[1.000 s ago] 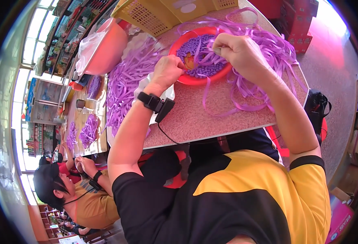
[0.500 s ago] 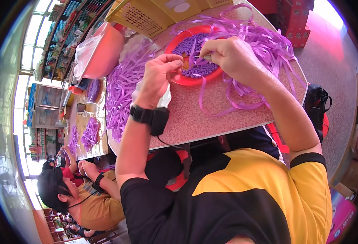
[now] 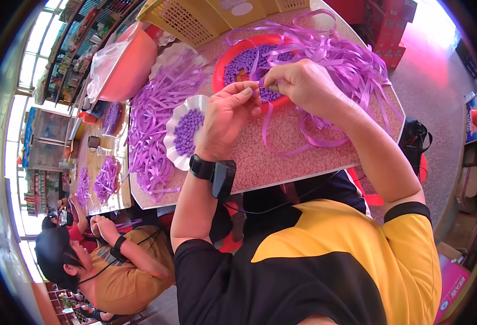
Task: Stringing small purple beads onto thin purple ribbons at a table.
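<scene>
pinching thin item (image 3: 262, 87): left grip (image 3: 225, 116), right grip (image 3: 298, 81); pink carton (image 3: 452, 284) lettered white

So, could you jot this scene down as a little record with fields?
left hand: fingertips together, contents unclear
right hand: pinching something thin, too small to identify
red dish: holds small purple pieces
white scalloped dish: more purple pieces, beside left wrist
purple ribbons: heaped on table, both sides
nearby: person in ochre shirt
</scene>
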`<state>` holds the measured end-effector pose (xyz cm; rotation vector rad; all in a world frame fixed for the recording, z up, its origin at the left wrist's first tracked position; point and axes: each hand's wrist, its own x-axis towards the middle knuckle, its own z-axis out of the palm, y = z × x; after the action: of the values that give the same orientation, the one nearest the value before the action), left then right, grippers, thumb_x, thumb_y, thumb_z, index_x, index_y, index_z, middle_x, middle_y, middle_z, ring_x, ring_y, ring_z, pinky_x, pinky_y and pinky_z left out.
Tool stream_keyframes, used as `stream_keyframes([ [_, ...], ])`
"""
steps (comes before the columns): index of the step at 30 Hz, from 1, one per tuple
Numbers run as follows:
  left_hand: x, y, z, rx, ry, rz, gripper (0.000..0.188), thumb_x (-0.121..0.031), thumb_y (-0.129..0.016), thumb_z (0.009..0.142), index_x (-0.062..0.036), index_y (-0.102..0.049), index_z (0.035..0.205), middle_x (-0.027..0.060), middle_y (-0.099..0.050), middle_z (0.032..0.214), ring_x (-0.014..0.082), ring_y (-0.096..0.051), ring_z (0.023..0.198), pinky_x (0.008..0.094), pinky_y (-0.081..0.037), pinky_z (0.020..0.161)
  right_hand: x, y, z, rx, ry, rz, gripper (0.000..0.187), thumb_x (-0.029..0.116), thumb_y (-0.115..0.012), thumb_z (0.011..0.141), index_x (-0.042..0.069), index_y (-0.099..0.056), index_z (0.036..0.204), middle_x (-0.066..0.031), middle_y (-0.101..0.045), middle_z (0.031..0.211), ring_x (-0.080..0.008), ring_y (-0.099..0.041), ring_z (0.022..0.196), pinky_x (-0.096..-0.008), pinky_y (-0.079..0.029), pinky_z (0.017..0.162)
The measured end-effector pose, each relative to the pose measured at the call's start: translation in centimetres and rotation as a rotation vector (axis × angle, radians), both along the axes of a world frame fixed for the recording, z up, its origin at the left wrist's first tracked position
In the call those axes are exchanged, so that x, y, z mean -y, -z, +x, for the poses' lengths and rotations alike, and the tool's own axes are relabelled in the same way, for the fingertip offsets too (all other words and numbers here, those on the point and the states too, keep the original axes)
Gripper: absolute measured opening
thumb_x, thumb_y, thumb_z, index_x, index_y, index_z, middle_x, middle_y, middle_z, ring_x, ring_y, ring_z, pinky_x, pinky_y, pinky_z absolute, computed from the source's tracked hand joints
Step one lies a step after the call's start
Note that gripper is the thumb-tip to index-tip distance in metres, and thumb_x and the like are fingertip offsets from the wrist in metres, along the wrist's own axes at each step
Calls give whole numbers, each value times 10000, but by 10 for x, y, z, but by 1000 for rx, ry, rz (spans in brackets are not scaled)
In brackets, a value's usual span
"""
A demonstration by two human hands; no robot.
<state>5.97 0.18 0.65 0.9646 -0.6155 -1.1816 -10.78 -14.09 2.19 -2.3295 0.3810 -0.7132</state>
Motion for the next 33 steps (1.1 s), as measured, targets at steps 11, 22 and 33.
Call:
stream_keyframes([
  [11,-1,7,-7,-56,-48,16,161,-77,-609,965,10,-620,1100,90,-665,947,188,-645,796,303,-522,695,-3,5,5,-81,-55,44,179,43,-642,844,49,-716,1007,-161,-701,825,-254,-691,748,-350,-521,694],
  [22,-7,11,-12,-31,-123,-16,162,-146,-624,976,4,-627,1038,79,-662,869,161,-629,698,281,-476,570,-9,9,11,-18,-120,359,158,-32,-614,855,-34,-684,997,-38,-688,878,-87,-612,845,-248,-491,773],
  [33,-10,1,-25,-74,-229,-69,153,-19,-679,908,28,-638,1048,90,-684,905,164,-677,750,265,-529,655,-16,6,11,109,-176,519,88,-6,-622,903,4,-659,981,48,-601,836,-31,-507,760,-194,-417,687],
])
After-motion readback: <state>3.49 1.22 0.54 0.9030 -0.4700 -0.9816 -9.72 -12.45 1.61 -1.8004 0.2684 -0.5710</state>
